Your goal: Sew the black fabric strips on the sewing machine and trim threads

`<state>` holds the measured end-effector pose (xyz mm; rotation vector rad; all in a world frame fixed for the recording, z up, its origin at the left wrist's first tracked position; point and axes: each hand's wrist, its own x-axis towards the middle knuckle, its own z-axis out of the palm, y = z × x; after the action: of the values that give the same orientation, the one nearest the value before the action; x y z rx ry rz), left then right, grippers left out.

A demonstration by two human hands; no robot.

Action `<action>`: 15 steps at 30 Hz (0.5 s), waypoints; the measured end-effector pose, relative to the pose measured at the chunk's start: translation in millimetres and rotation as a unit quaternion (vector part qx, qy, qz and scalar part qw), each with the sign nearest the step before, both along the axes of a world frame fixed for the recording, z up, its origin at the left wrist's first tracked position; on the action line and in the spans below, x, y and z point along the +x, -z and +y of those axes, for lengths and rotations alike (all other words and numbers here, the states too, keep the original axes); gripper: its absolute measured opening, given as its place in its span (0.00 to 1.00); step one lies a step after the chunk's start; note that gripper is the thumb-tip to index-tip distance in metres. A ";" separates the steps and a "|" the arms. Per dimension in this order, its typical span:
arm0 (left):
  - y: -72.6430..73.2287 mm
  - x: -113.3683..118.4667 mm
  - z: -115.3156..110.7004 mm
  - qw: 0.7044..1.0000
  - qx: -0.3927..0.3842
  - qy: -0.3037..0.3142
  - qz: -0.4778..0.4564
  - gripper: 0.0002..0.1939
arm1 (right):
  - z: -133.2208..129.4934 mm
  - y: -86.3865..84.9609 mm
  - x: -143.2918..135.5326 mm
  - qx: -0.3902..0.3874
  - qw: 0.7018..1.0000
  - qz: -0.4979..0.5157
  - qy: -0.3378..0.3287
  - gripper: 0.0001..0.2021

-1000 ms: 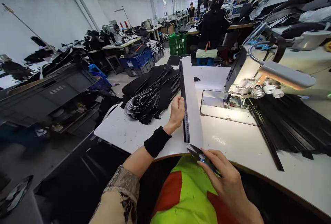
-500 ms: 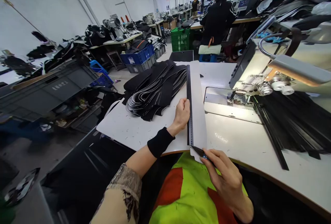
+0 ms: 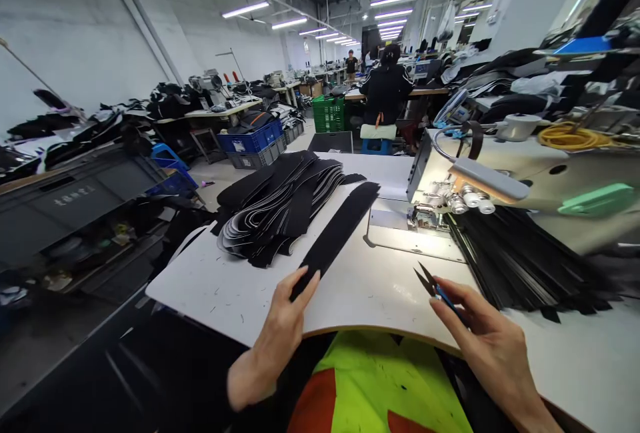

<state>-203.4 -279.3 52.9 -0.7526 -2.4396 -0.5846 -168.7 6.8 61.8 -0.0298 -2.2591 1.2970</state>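
Note:
My left hand (image 3: 283, 326) grips the near end of a long black fabric strip (image 3: 340, 226) between thumb and fingers. The strip lies slantwise on the white table (image 3: 380, 299), dark face up. In my right hand (image 3: 493, 346), small thread snips (image 3: 436, 291) with blue on the handle are held above the table, their blades apart. Left of the strip is a pile of folded black pieces (image 3: 280, 206) with pale undersides. The sewing machine's lit needle area (image 3: 425, 218) lies beyond the snips.
A bundle of narrow black strips (image 3: 530, 259) lies right of the needle area. Past the table are a grey bin (image 3: 331, 142), a green crate (image 3: 328, 115), blue and grey crates (image 3: 253, 139) and a seated person (image 3: 387, 86). Curved front table edge (image 3: 370, 329).
The view has shifted. The strip was pale side up with a zipper-like dark edge; now its black side shows, slanted. My left hand moved to its near end; the snips came away from it.

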 end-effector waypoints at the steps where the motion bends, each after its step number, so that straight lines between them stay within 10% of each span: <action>1: 3.6 10.6 -6.8 0.999 -0.038 -0.001 0.035 0.34 | 3.2 -3.6 -2.7 0.013 1.000 0.005 0.000 0.12; 15: 19.7 72.6 -26.2 0.990 -0.112 0.023 0.089 0.26 | -5.8 -8.0 -24.5 0.181 0.980 0.082 -0.018 0.10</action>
<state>-130.8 -305.5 33.1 -0.9117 -2.3504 -0.2503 -193.2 1.0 69.8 0.2417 -2.3234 0.8533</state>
